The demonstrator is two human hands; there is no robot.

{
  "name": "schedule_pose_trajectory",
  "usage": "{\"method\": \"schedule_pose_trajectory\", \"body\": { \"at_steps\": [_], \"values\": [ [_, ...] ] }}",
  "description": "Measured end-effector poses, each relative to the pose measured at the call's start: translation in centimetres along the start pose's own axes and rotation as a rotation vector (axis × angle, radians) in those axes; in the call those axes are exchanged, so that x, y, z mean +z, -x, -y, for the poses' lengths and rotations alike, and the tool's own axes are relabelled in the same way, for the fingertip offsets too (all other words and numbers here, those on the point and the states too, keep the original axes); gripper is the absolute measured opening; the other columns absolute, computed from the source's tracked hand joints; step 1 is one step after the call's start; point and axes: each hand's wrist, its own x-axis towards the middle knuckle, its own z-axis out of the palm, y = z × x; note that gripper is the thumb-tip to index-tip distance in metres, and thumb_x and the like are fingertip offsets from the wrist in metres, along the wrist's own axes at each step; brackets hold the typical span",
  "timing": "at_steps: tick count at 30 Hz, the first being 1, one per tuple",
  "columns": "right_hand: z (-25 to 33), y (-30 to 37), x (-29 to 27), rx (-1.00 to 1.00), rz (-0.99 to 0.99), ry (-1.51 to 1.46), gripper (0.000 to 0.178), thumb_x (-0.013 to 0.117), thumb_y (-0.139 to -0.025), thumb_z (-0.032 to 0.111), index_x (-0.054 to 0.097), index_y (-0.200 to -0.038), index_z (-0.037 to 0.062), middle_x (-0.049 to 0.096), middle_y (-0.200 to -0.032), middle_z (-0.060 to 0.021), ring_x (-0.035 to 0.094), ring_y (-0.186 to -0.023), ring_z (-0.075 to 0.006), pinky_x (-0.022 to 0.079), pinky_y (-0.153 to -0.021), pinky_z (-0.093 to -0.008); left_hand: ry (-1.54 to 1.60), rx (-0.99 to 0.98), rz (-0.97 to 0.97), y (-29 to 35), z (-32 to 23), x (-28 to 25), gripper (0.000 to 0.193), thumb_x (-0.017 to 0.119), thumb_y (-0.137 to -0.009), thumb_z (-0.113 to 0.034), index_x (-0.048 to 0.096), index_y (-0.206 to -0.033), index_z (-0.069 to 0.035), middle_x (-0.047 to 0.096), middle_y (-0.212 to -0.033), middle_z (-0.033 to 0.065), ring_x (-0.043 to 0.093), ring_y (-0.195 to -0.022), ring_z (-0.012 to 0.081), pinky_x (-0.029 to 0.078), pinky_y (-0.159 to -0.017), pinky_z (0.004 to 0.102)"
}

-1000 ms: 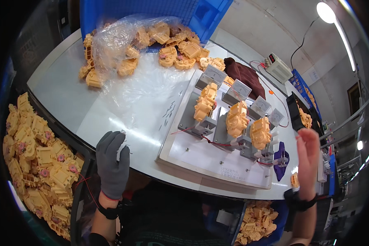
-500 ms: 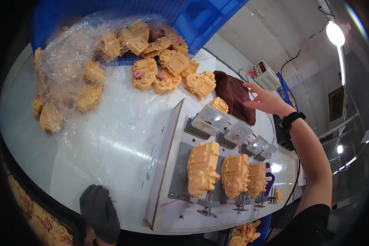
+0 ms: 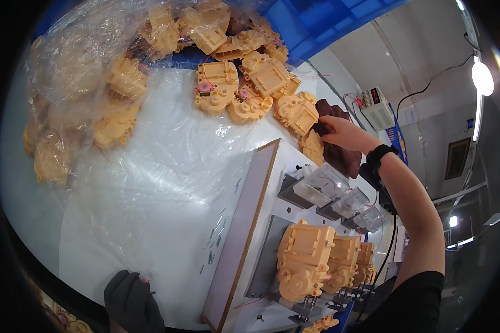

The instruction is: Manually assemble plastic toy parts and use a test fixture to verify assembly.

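My right hand (image 3: 344, 135) reaches to the back right, thumb and fingers apart. Its fingertips are at the edge of a yellow plastic gear housing (image 3: 297, 112), apparently touching it; a firm hold does not show. A brown cloth (image 3: 344, 161) lies beneath this hand, and another yellow housing (image 3: 312, 147) stands just nearer. My left hand (image 3: 130, 302), in a dark grey glove, rests closed at the table's front edge. A tiny dark tip sticks out by its fingertips; what they hold is too small to name.
A white test stand (image 3: 241, 250) carries several clear-cased meters (image 3: 323, 183) and yellow housings (image 3: 305, 258). Small screws (image 3: 214, 236) lie left of it. Plastic film (image 3: 78, 89) covers housings at the far left, before a blue crate (image 3: 311, 25). A power supply (image 3: 378, 108) stands far right.
My right hand has moved left and down, from above the brown cloth to the yellow housing's edge. The view has shifted; the left hand stays at the front edge.
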Motion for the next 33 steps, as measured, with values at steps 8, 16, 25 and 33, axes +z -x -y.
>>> {"method": "schedule_pose_trajectory", "body": {
  "at_steps": [8,16,25,33],
  "values": [
    [6.6,2.1,-2.6,-0.109,-0.052,-0.144,0.045,0.06,-0.093,0.011,0.052,-0.136,0.0015,0.065,-0.106,-0.0092,0.059,-0.098,-0.0174,0.048,-0.089,-0.0298,0.011,0.019,-0.039,0.5,-0.3,0.6,0.022,0.063,-0.088,0.002,0.068,-0.109,0.003,0.069,-0.103,0.0196,0.066,-0.097,0.0379,0.053,-0.085,0.0447],
    [14.1,3.7,-4.8,-0.471,-0.162,-0.31,0.046,0.058,-0.098,0.009,0.047,-0.142,0.0018,0.062,-0.126,-0.0048,0.056,-0.114,-0.0102,0.044,-0.101,-0.025,0.032,-0.055,-0.05,1.0,-0.6,1.6,0.026,0.059,-0.083,0.009,0.065,-0.108,0.004,0.065,-0.103,0.0171,0.062,-0.099,0.0366,0.049,-0.086,0.0437],
    [16.6,8.2,-7.3,-0.729,-0.304,-0.733,0.044,0.058,-0.098,0.009,0.05,-0.141,0.004,0.062,-0.126,-0.0024,0.057,-0.114,-0.0096,0.046,-0.1,-0.0258,0.023,-0.04,-0.099,1.0,-0.7,1.0,0.026,0.063,-0.082,0.006,0.066,-0.107,0.0,0.066,-0.103,0.014,0.063,-0.098,0.0344,0.05,-0.084,0.0425],
    [4.8,14.1,-15.1,-0.624,-0.859,-0.828,0.046,0.055,-0.102,0.012,0.045,-0.146,0.0076,0.057,-0.136,-0.0057,0.053,-0.126,-0.0148,0.041,-0.11,-0.0297,0.026,-0.031,-0.105,0.5,-0.9,1.4,0.03,0.066,-0.081,0.006,0.066,-0.109,-0.004,0.067,-0.101,0.0094,0.065,-0.096,0.03,0.05,-0.082,0.0405]
  ]
}}
